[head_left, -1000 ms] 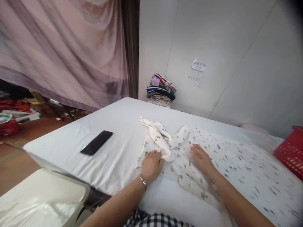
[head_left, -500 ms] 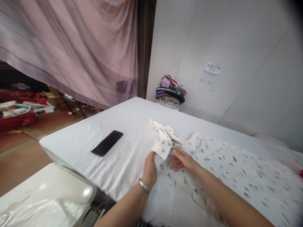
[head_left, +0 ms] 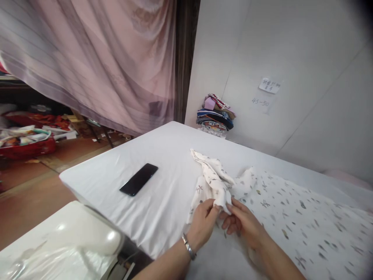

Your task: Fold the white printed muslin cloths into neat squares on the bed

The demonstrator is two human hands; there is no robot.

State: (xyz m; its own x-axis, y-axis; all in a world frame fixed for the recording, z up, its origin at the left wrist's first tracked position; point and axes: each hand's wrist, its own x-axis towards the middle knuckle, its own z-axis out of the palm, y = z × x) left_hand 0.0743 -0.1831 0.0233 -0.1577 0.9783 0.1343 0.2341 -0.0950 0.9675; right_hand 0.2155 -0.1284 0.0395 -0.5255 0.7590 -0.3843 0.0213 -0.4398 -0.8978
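Observation:
A white cloth (head_left: 294, 217) with a scattered print of small leaf-like and insect-like marks spreads over the right side of the table. Its near left part is bunched up in front of me. My left hand (head_left: 203, 219), with a silver bracelet at the wrist, pinches a gathered edge of this cloth between thumb and fingers. Close beside it, my right hand (head_left: 243, 223) grips the same edge with thumb and forefinger, its other fingers curled beneath. The two hands nearly touch. Folds hide part of the fingertips.
A black phone (head_left: 139, 179) lies on the white-covered table (head_left: 171, 151). Folded fabrics (head_left: 215, 114) are stacked by the wall, below paper notes (head_left: 269, 85). A pink curtain (head_left: 116, 58) hangs behind. At the lower left stands a plastic-covered white surface (head_left: 72, 233); a red basket (head_left: 32, 147) is on the floor.
Both hands have come nearer to me and closer together, drawing the bunched cloth along. The right hand's fingers have closed on the edge. The view has shifted slightly left.

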